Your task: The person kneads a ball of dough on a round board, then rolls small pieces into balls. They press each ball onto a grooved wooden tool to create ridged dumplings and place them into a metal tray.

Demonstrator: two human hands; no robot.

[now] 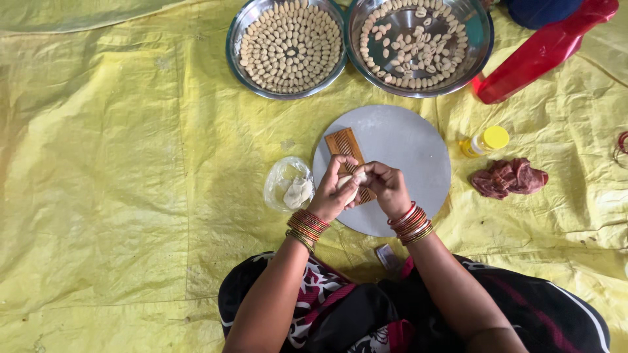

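My left hand (pixel 333 191) and my right hand (pixel 387 188) meet over a round grey board (pixel 412 150), both pinching a small lump of pale dough (pixel 353 181). Under the hands lies a brown ridged wooden comb (pixel 343 144), partly hidden by my fingers. Both wrists wear stacks of red and gold bangles. Just left of the board sits a clear plastic bag with more dough (pixel 291 186).
Two steel bowls stand at the top: the left bowl (pixel 286 46) packed with shaped dough shells, the right bowl (pixel 420 44) partly filled. A red bottle (pixel 543 49), a small yellow-capped bottle (pixel 485 140) and a crumpled maroon cloth (pixel 509 177) lie right, all on a yellow sheet (pixel 111 163).
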